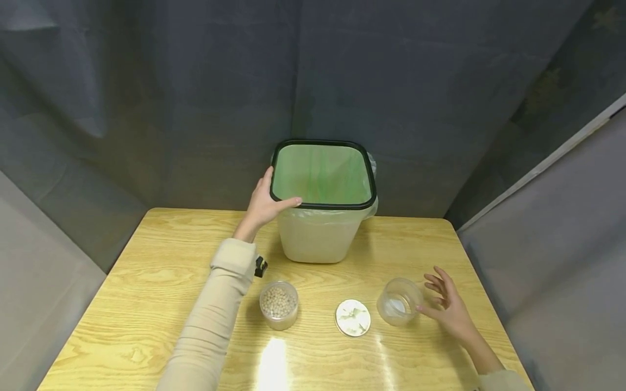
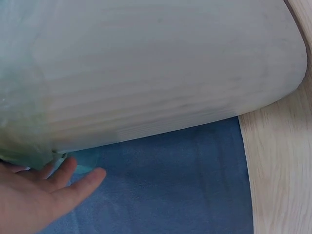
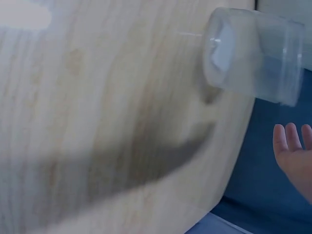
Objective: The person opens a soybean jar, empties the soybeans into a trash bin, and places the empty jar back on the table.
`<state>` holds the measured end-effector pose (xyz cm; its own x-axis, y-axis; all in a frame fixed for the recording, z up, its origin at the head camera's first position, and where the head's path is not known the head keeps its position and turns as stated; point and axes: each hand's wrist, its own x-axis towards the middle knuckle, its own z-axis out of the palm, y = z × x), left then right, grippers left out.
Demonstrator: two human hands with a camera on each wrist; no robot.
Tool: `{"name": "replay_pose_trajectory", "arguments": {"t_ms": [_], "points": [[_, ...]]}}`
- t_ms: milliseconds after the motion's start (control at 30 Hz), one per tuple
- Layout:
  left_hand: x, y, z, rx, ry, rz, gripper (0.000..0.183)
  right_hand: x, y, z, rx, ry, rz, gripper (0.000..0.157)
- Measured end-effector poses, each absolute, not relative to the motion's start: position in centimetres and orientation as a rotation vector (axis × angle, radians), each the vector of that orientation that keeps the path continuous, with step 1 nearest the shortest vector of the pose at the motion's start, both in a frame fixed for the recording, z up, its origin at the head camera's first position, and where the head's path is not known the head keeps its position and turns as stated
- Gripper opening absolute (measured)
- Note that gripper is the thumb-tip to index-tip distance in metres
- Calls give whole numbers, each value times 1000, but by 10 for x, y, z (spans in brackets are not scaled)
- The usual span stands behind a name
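Observation:
My left hand (image 1: 264, 205) holds the near left corner of a trash can (image 1: 318, 236), its thumb along the black rim and its fingers on the outside. The can is whitish, stands upright and has a pale green bag as liner. In the left wrist view, the fingertips (image 2: 92, 178) are beside the bag's folded edge. At the right, my right hand (image 1: 452, 312) has spread, slightly bent fingers beside a clear plastic jar (image 1: 400, 302) with no lid. A small gap separates hand and jar in the right wrist view. Something white lies at the jar's bottom.
A second clear jar (image 1: 279, 307) with small, round, pale beige pieces stands below the left sleeve. Between the jars lies a round whitish disc (image 1: 353, 318) like a lid. Dark cloth (image 1: 220, 108) hangs behind the wooden table (image 1: 146, 304), with grey panels at both sides.

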<state>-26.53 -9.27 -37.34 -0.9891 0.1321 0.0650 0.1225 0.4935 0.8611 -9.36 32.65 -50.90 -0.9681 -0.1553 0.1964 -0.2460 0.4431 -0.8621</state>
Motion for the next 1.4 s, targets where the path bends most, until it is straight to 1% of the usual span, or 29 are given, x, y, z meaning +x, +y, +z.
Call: {"name": "replay_pose_trajectory", "arguments": {"t_ms": [333, 567, 767, 967, 1067, 1300, 1400], "points": [[-266, -93, -373, 230, 2709, 1546, 107, -105, 311, -485, 381, -2479, 1540, 84], [-266, -94, -376, 288, 2762, 1492, 104, -113, 296, -477, 411, -2437, 1537, 75], [-257, -100, -374, 323, 2808, 1498, 102, -116, 280, -468, 494, -2409, 1528, 71], [-245, -108, -377, 390, 2825, 1549, 99, -120, 272, -463, 556, -2408, 1495, 71], [-237, -113, -380, 412, 2833, 1586, 95, -122, 268, -463, 574, -2422, 1480, 72], [-219, -127, -388, 485, 2801, 1750, 74, -124, 253, -462, 610, -2375, 1574, 72], [-210, -133, -392, 537, 2764, 1772, 73, -124, 247, -463, 634, -2369, 1579, 73]]}}
